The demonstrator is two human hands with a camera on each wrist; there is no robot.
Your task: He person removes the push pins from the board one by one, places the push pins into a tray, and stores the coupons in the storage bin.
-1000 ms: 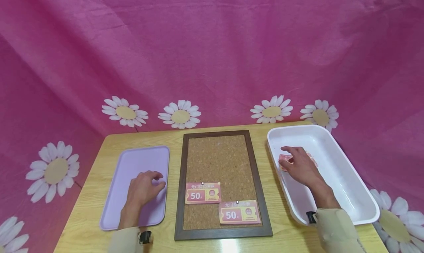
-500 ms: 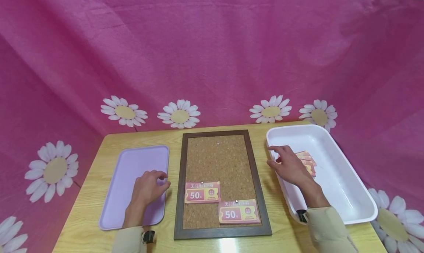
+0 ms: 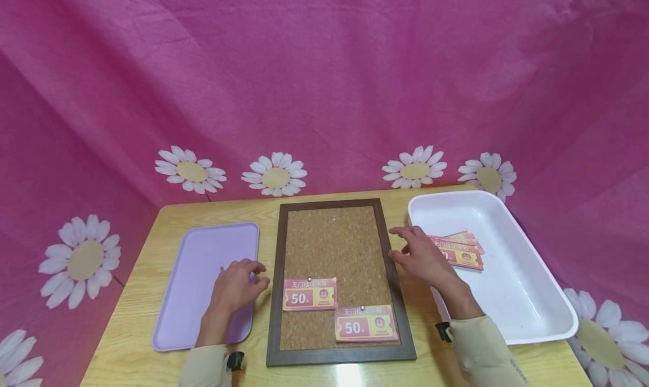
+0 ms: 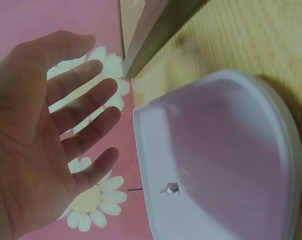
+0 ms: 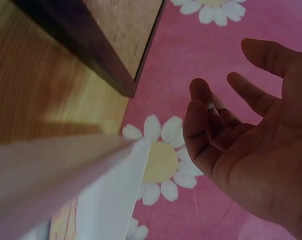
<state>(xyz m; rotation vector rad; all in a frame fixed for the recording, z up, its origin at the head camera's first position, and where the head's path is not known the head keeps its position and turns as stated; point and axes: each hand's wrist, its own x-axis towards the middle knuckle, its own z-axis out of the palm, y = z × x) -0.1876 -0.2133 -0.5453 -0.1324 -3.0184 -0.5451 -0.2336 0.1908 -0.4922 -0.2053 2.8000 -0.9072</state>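
Both hands are bare and hold nothing, their fingers loosely bent. My left hand hovers over the right side of the lilac tray, its fingertips toward the cork board. A small shiny bit of metal lies on that tray in the left wrist view. Over the gap between board and white basin, my right hand has its fingertips at the frame's right edge. The cork board in a dark wooden frame bears two pink 50 coupons, one at lower left and another at lower right, each with a pushpin at its top.
The white basin on the right holds several fanned coupons. Everything stands on a light wooden table. A magenta cloth with white daisies encloses the back and sides.
My right hand has moved left out of the basin, uncovering the coupons there. The left hand has shifted slightly right across the tray toward the board.
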